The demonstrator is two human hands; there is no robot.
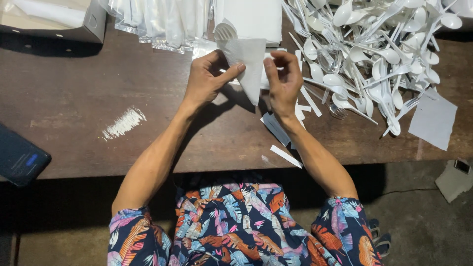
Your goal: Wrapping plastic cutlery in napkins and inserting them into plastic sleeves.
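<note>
Both hands meet above the middle of the brown wooden surface (88, 93), working 1 white paper napkin (249, 64). The left hand (204, 79) is curled, its thumb and forefinger pinched on the napkin's left edge. The right hand (283, 81) is also curled, fingertips closed on the napkin's right edge. The napkin is folded into a downward point, and the head of a white plastic fork (225, 31) sticks out of its top.

Just right of the right hand lies a large heap of white plastic spoons and forks (379, 49). Narrow white packets (286, 155) lie near the right wrist. Clear wrapped bundles (162, 22) sit at the far edge, a dark phone (19, 157) at the near left edge, and a loose paper sheet (433, 118) to the far right.
</note>
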